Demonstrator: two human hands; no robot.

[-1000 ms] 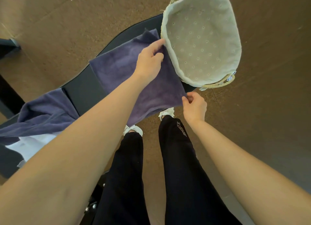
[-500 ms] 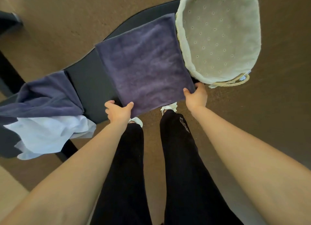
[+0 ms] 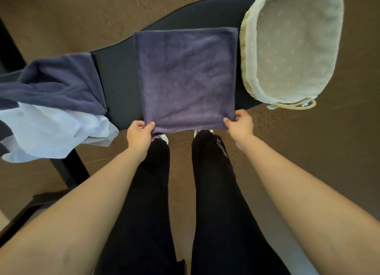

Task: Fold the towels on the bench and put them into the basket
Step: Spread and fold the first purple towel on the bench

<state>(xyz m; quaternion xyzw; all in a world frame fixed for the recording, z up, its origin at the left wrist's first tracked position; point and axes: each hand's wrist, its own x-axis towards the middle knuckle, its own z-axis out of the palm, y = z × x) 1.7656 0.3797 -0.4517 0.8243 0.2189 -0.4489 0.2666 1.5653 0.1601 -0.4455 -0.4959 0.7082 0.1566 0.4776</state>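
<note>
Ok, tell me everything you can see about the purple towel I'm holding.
The purple towel is a plush, terry-looking cloth in dusky violet. It lies flat as a neat, near-square rectangle across the dark bench, and its near edge overhangs the front. The left hand pinches its near left corner and the right hand its near right corner. Its right edge runs close beside the lined wicker basket; whether they touch is unclear.
</note>
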